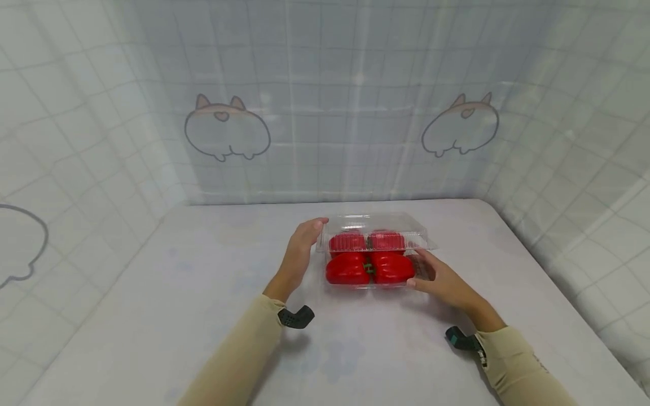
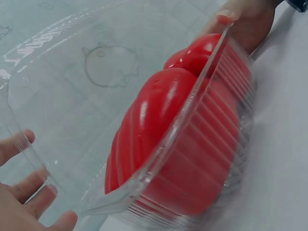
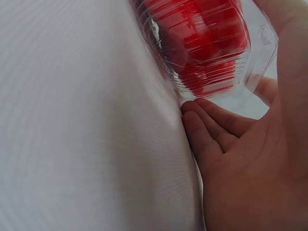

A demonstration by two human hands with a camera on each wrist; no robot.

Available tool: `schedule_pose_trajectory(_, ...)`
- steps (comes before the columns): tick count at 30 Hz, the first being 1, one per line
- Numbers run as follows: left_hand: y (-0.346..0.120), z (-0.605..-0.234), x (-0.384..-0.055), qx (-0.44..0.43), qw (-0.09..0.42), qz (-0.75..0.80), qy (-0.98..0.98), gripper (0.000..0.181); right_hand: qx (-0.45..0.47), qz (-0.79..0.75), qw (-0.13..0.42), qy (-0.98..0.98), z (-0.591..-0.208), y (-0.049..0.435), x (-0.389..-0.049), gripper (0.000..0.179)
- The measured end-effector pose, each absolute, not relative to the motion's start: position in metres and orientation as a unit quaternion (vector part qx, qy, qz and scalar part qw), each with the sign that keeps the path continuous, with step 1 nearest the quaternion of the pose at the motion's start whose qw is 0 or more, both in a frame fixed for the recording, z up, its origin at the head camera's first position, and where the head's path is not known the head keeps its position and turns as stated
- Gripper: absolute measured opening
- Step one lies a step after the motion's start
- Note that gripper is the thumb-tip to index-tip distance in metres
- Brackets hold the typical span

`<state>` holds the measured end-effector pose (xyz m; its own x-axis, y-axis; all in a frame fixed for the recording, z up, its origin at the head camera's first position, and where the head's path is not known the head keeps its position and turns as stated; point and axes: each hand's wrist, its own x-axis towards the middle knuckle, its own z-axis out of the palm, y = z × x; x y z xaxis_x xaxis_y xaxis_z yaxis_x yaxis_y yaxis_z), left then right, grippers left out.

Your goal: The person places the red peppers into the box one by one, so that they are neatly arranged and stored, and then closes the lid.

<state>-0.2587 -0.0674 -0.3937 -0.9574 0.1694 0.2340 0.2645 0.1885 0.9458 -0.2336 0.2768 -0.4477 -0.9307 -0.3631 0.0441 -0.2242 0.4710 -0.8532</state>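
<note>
A clear plastic clamshell box (image 1: 373,286) lies on the table with its hinged lid (image 1: 376,223) raised and tilted back. Several red bell peppers (image 1: 347,268) fill its base, and two near the front show green stems. At the lid's left edge is my left hand (image 1: 299,248), its fingertips against the clear plastic and its fingers spread in the left wrist view. My right hand (image 1: 447,285) rests by the right wall of the base, thumb at the front corner; the right wrist view shows its extended fingers (image 3: 207,127) low along the box's side.
The white table (image 1: 203,316) stretches around the box. Pale grid-patterned curtains (image 1: 345,141) with animal drawings stand behind and at both sides. Dark wrist devices (image 1: 296,317) sit at the cuffs of both beige sleeves (image 1: 244,349).
</note>
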Motion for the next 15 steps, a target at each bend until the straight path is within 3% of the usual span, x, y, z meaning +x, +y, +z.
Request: schedule_pose_trajectory(15,-0.061,-0.411,-0.242,-0.115,0.066,-0.618,-0.775,0.040,-0.179,-0.495,0.049,0.849,-0.451,0.280,-0.237,0.085)
